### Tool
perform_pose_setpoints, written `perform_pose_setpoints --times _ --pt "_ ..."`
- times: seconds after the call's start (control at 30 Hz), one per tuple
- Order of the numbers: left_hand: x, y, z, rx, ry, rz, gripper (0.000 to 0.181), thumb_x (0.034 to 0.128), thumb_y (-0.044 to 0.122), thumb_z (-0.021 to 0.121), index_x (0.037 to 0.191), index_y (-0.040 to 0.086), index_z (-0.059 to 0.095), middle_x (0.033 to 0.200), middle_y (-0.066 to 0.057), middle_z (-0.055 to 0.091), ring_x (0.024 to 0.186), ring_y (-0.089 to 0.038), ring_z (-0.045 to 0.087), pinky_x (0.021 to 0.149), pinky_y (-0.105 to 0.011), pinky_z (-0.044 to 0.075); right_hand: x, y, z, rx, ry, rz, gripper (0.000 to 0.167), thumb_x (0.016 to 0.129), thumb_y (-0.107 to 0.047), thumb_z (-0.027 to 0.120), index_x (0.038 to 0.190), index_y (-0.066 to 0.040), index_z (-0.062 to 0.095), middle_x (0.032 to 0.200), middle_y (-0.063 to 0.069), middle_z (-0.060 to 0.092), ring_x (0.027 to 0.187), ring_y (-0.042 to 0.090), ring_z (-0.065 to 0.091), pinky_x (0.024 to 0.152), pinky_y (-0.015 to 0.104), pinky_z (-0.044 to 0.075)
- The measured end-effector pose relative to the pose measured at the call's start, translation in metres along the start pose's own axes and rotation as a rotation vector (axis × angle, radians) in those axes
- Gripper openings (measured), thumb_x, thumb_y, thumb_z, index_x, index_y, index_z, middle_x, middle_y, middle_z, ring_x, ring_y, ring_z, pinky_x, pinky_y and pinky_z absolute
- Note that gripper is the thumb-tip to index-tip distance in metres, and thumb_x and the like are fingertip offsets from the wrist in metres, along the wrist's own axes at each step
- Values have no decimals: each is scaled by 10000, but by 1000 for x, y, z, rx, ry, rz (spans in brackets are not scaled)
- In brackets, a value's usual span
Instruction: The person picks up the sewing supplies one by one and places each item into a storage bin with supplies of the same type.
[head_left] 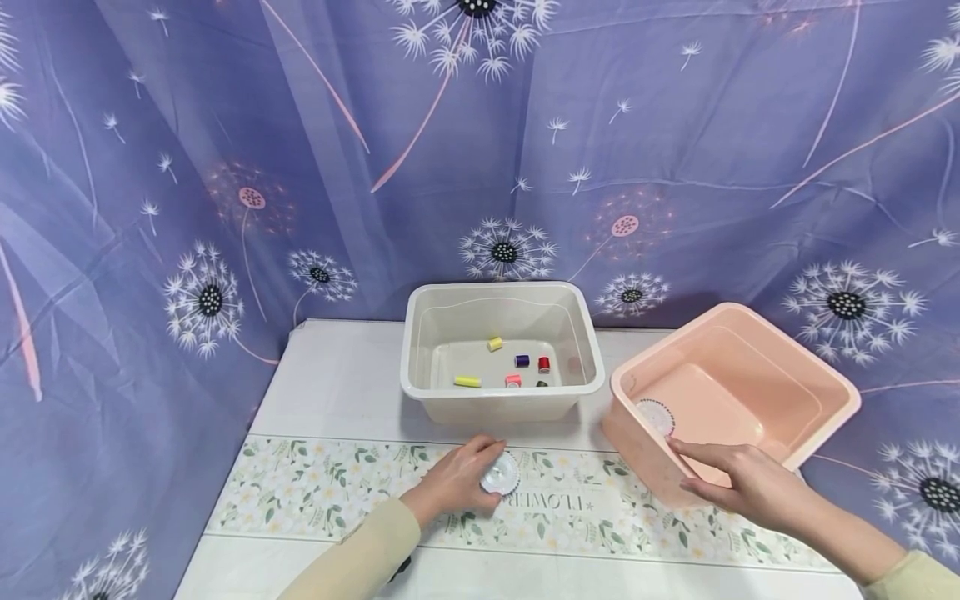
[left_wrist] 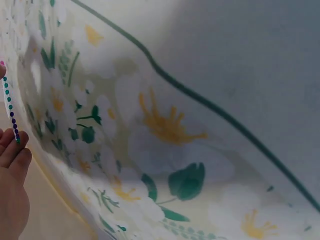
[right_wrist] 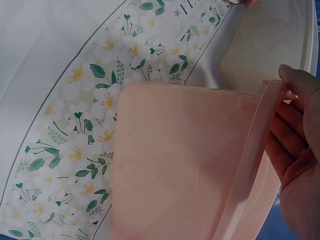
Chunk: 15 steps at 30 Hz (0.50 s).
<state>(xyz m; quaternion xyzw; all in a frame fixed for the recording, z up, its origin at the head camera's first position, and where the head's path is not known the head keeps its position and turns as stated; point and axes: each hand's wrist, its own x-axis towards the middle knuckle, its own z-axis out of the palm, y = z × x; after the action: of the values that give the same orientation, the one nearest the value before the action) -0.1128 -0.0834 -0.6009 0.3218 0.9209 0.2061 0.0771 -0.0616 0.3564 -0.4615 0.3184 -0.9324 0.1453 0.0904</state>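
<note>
My left hand (head_left: 461,479) holds a round white wheel of pins (head_left: 500,473) between thumb and fingers, just above the floral table runner. In the left wrist view, the wheel's edge (left_wrist: 10,107) shows green and blue pin heads beside the fingertips. At the pink bin (head_left: 795,333), my right hand (head_left: 750,483) pinches the near left rim, with the thumb outside and fingers over the inner side. A second pin wheel (head_left: 656,415) is inside that bin, close to the right fingertips; whether they touch it I cannot tell.
Left of the pink bin stands a pale grey bin (head_left: 465,408) with several small thread spools, among them a red spool (head_left: 543,364) and a dark blue spool (head_left: 522,361). A floral runner (head_left: 322,487) crosses the white table. Behind hangs a purple dandelion curtain (head_left: 337,167).
</note>
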Motion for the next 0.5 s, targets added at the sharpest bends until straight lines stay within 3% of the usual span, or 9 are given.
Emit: perform_pose_setpoints --times 0.3,0.5 --pt "-3 8 -10 -37 25 8 852 844 400 882 1559 81 548 1468 -86 589 1267 -256 660 1084 -369 578 0 0 1 0 13 -11 578 782 -271 954 1320 -154 781 1157 45 812 943 183 796 797 180 616" --pt "-2 20 -26 -74 31 4 869 843 401 895 1567 78 540 1482 -73 586 1285 -245 648 1086 -376 578 1 1 1 10 14 -21 578 784 -264 954 1321 -145 779 1156 52 812 937 172 795 787 171 613"
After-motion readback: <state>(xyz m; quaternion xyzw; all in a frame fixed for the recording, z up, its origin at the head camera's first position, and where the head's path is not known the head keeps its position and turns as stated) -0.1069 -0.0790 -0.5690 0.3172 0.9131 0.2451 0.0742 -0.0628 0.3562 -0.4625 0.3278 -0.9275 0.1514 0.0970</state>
